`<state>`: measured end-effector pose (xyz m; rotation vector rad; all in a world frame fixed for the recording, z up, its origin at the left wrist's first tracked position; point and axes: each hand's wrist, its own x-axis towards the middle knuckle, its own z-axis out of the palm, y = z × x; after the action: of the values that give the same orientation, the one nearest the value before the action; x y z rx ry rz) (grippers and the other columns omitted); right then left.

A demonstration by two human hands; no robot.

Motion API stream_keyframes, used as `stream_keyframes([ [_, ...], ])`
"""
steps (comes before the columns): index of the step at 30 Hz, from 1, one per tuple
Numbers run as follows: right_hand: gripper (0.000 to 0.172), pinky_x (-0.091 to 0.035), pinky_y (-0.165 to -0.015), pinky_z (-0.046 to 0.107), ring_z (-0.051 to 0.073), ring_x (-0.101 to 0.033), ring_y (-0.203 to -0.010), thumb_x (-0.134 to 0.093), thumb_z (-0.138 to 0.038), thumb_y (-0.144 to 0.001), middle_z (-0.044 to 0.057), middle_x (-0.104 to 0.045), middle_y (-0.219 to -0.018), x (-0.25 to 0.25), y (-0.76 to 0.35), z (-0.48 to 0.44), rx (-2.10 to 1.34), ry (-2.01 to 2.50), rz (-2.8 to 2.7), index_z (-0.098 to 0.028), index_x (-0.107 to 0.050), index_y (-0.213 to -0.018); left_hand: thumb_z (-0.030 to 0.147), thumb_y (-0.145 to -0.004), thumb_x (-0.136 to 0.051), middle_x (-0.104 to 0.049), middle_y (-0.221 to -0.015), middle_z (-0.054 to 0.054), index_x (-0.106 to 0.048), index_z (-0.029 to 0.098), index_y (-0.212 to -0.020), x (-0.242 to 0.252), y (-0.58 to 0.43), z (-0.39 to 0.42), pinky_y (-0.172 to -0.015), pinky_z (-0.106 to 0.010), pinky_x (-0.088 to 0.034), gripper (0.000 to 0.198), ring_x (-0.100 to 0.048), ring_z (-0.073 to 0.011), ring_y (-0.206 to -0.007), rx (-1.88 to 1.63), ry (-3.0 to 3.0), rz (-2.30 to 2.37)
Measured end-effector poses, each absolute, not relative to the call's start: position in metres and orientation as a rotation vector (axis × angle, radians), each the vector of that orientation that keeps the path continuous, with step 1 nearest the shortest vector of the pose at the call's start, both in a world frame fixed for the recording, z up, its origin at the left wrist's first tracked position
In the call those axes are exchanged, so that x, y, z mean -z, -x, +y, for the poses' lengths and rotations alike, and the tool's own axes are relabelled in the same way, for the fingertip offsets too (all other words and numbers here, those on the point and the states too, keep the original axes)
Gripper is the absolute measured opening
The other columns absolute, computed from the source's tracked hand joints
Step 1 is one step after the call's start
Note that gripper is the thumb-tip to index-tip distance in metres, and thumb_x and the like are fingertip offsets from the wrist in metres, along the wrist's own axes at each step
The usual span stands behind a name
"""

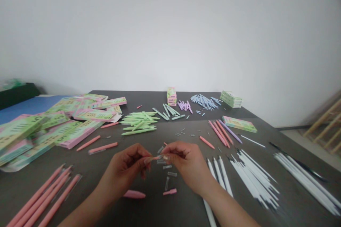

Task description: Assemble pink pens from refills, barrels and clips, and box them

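Observation:
My left hand (pixel 125 168) and my right hand (pixel 186 161) meet above the dark table (pixel 149 216), fingers pinched. Between them they hold a small pink pen part (pixel 153 158) joined to a clear cap piece (pixel 163 157); the left pinches the pink end, the right the clear end. Under the hands lie several small clear caps (pixel 167 175) and two short pink pieces (pixel 134 194) (pixel 169 192).
Pink pen barrels (pixel 45 198) lie front left, white refills (pixel 255 177) front right and far right. Flat green-pink boxes (pixel 53 124) pile at the left. Green barrels (pixel 138 122), purple and blue parts (pixel 204 101) lie further back, with small springs (pixel 181 133).

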<state>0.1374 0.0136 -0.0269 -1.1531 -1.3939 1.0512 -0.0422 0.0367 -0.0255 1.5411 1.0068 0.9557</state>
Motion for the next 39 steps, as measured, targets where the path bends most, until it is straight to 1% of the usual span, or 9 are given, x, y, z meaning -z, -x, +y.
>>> stream_keyframes([
  [3,0.013,-0.041,-0.058,0.020,0.012,-0.058,-0.062,-0.058,-0.011,-0.074,0.000,-0.066,-0.066,0.028,-0.134,0.011,-0.979,1.135,-1.436,-0.017,-0.069,-0.071,0.034,-0.073,-0.064,-0.060,-0.055,0.003,-0.057,0.017,-0.071,0.027,0.040,0.035,-0.046,-0.022,-0.044,0.019,-0.053,-0.0113,-0.047,-0.965,-1.488,0.975],
  [6,0.016,-0.041,-0.059,0.019,0.012,-0.060,-0.064,-0.057,-0.008,-0.075,0.000,-0.067,-0.069,0.029,-0.129,0.006,-0.828,1.129,-1.551,-0.018,-0.069,-0.076,0.036,-0.073,-0.065,-0.058,-0.052,0.005,-0.052,0.019,-0.079,0.030,0.037,0.033,-0.043,-0.022,-0.045,0.022,-0.052,-0.0116,-0.046,-0.979,-1.407,0.920],
  [10,0.013,-0.042,-0.059,0.018,0.011,-0.061,-0.064,-0.058,-0.009,-0.078,0.000,-0.068,-0.070,0.029,-0.124,0.000,-0.739,1.106,-1.607,-0.017,-0.069,-0.077,0.038,-0.077,-0.062,-0.054,-0.051,0.008,-0.046,0.020,-0.075,0.035,0.036,0.030,-0.043,-0.018,-0.041,0.024,-0.048,-0.0089,-0.045,-1.054,-1.403,0.886],
  [15,0.011,-0.040,-0.056,0.017,0.010,-0.058,-0.060,-0.060,-0.015,-0.080,-0.001,-0.067,-0.065,0.029,-0.121,-0.002,-0.700,1.112,-1.577,-0.017,-0.069,-0.074,0.038,-0.083,-0.055,-0.050,-0.054,0.008,-0.047,0.020,-0.074,0.039,0.036,0.025,-0.046,-0.017,-0.036,0.021,-0.044,-0.0073,-0.048,-1.125,-1.498,0.928],
  [22,0.016,-0.039,-0.053,0.019,0.011,-0.057,-0.057,-0.061,-0.027,-0.082,0.000,-0.065,-0.062,0.033,-0.120,-0.003,-0.699,1.128,-1.570,-0.016,-0.068,-0.073,0.033,-0.083,-0.054,-0.048,-0.055,0.008,-0.048,0.021,-0.074,0.037,0.035,0.020,-0.047,-0.018,-0.037,0.016,-0.043,-0.0087,-0.050,-1.129,-1.573,1.011],
  [26,0.017,-0.041,-0.054,0.019,0.012,-0.059,-0.059,-0.057,-0.024,-0.084,0.002,-0.065,-0.064,0.036,-0.121,-0.003,-0.717,1.133,-1.577,-0.016,-0.067,-0.073,0.032,-0.083,-0.054,-0.049,-0.056,0.008,-0.048,0.021,-0.072,0.037,0.036,0.019,-0.049,-0.018,-0.039,0.016,-0.044,-0.0089,-0.051,-1.123,-1.595,1.042],
  [30,0.016,-0.040,-0.052,0.019,0.011,-0.059,-0.057,-0.056,-0.022,-0.084,0.001,-0.065,-0.062,0.039,-0.121,-0.002,-0.707,1.153,-1.592,-0.016,-0.066,-0.073,0.032,-0.082,-0.054,-0.048,-0.055,0.008,-0.047,0.022,-0.072,0.037,0.036,0.018,-0.048,-0.018,-0.038,0.016,-0.044,-0.0092,-0.051,-1.105,-1.586,1.066],
  [36,0.022,-0.038,-0.051,0.019,0.010,-0.057,-0.055,-0.054,-0.027,-0.086,0.001,-0.064,-0.061,0.040,-0.120,-0.002,-0.700,1.183,-1.614,-0.016,-0.064,-0.070,0.032,-0.083,-0.054,-0.047,-0.055,0.009,-0.047,0.022,-0.074,0.034,0.034,0.019,-0.049,-0.018,-0.039,0.015,-0.043,-0.0087,-0.051,-1.109,-1.565,1.065],
  [39,0.024,-0.037,-0.051,0.019,0.010,-0.056,-0.054,-0.052,-0.029,-0.087,0.000,-0.063,-0.060,0.040,-0.119,-0.002,-0.700,1.203,-1.636,-0.016,-0.064,-0.070,0.034,-0.082,-0.054,-0.046,-0.054,0.009,-0.046,0.021,-0.072,0.035,0.034,0.021,-0.047,-0.017,-0.037,0.018,-0.042,-0.0084,-0.049,-1.135,-1.560,1.022],
])
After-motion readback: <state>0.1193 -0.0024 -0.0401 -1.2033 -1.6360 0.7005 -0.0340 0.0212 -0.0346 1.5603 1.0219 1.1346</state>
